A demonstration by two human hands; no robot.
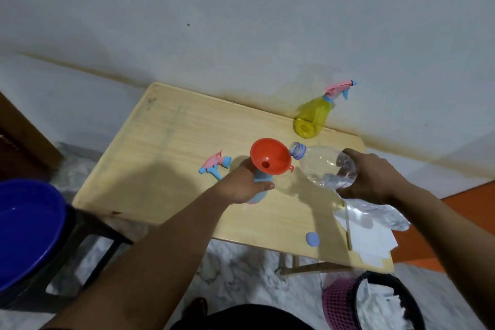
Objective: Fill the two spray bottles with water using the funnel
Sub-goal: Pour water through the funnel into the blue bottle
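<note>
I have my left hand (245, 185) wrapped around the body of a pale blue plastic spray bottle (258, 187) standing near the middle of the light wooden table (166, 142), its trigger top off and an orange plastic funnel (270, 156) seated in its neck. My right hand (371, 177) is closed around the base of a clear plastic water bottle (325, 167), tipped almost flat with its open mouth touching the funnel's rim; water sits in the lower part of the bottle, though I can't make out a stream going into the funnel. The removed pink-and-blue trigger head (215, 164) lies on the table just left of my left hand, and a round blue bottle cap (312, 239) lies near the front edge. The yellow translucent spray bottle (313, 118) stands at the back right corner against the wall, its pink-and-blue sprayer on; whether it holds water I cannot tell. Some white paper sheets (371, 238) and a crumpled clear wrapper (380, 215) sit at the right edge. My read is that I am in the pour for the blue bottle, so roughly mid-task: this fill has to finish, the funnel come out, the trigger head go back on, and the yellow bottle be checked or filled.
</note>
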